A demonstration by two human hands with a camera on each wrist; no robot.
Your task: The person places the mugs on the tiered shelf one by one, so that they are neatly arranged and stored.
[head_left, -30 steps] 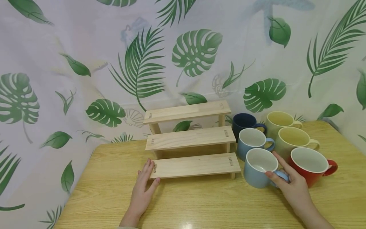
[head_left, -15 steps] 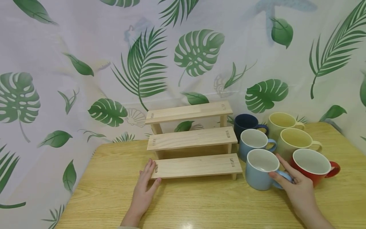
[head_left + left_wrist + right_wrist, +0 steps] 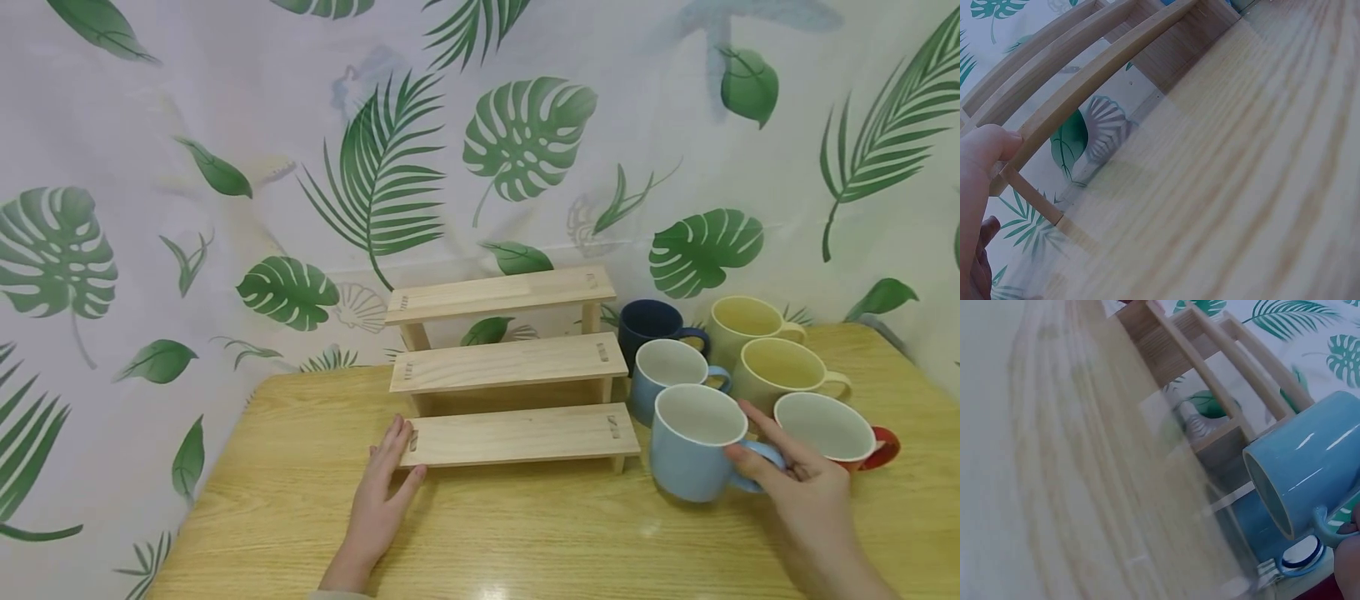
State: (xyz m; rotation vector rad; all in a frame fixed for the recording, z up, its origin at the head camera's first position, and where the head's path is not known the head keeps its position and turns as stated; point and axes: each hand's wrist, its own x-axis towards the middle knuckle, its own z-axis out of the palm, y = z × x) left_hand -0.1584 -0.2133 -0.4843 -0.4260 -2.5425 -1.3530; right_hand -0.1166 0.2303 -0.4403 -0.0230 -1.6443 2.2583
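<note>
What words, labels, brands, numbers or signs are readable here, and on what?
None readable in any view.
Light-blue glossy mug in the right hand: no visible lettering.
Three-tier pale wooden stand: joint marks at the board ends, not text.
White leaf-print cloth backdrop: pictures only.

The light-blue mug looks smooth and glossy, the wooden rack matt.
</note>
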